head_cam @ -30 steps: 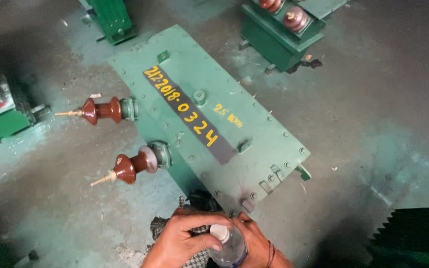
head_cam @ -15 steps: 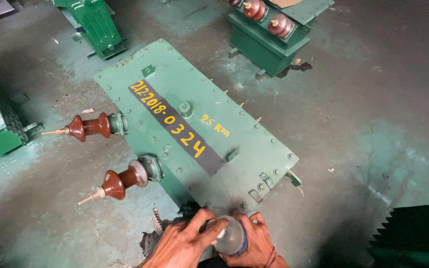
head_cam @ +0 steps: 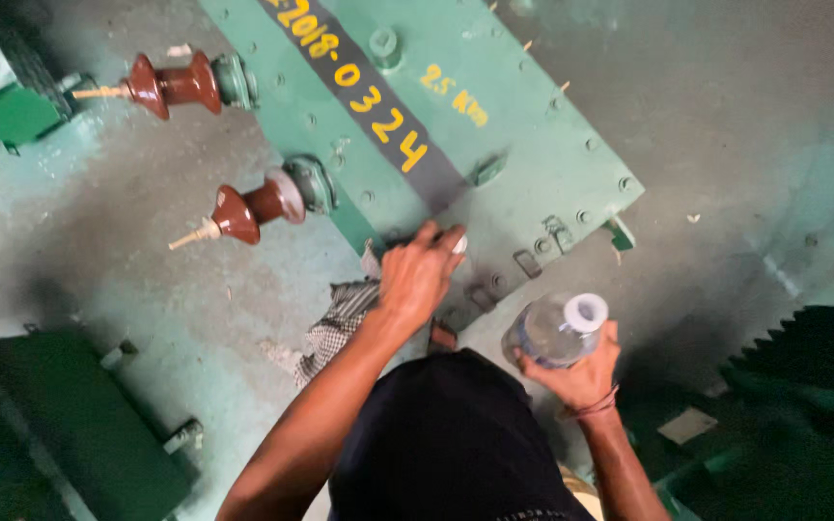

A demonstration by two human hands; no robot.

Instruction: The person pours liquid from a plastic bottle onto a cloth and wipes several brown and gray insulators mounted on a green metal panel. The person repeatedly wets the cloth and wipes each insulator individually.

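My right hand (head_cam: 583, 374) grips a clear plastic bottle (head_cam: 544, 333) by its lower part, its white neck tilted up and uncapped. My left hand (head_cam: 419, 277) reaches forward to the near edge of a large green metal transformer tank (head_cam: 533, 145) lying on the floor. The fingertips of that hand pinch a small white cap (head_cam: 459, 244) right at the tank's edge. A dark strip with yellow painted marks runs across the tank's face. My dark clothing (head_cam: 446, 434) fills the bottom middle.
Two brown ceramic bushings (head_cam: 243, 207) (head_cam: 168, 85) stick out of the tank's left side. A checked cloth (head_cam: 340, 323) lies on the floor under my left arm. A dark green box (head_cam: 60, 425) sits at lower left and a dark serrated sheet (head_cam: 803, 386) at right.
Both hands were together on the bottle's cap. Now the left hand has moved away to the tank's edge with the cap, and the right hand holds the open bottle alone. The view has moved closer.
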